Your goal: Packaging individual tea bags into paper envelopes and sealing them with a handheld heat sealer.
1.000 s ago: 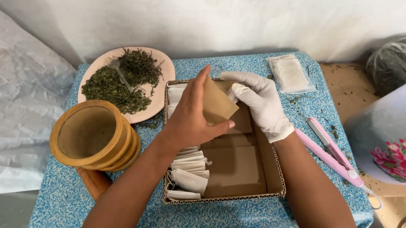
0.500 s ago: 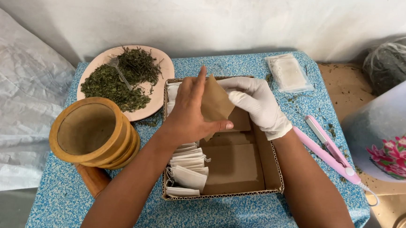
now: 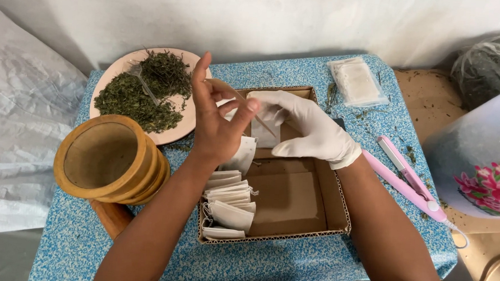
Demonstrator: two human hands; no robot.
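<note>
Cardboard flap (image 3: 238, 96): pinched in bare left hand (image 3: 216, 118).
Right hand (image 3: 308, 132): gloved, grasping tea bag (image 3: 262, 127).
Done: bags (image 3: 228, 206) stacked below left hand.
Left: herbs (image 3: 143, 90) beyond it.

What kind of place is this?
Probably a small home workshop for packing herbal tea: a pink plate of dried green leaves, a brown cardboard box of white filter bags and a pink heat sealer.

Both hands, the left hand (image 3: 214, 118) and the gloved right hand (image 3: 308, 132), crowd the far end of the cardboard box (image 3: 338, 212). Its right half lies bare and open from above; white sachets (image 3: 228, 206) fill its left side. The wooden sieves (image 3: 107, 160) and herb plate (image 3: 175, 133) block the left tabletop (image 3: 288, 264), the pink sealer (image 3: 409, 179) the right. The front strip is open.
</note>
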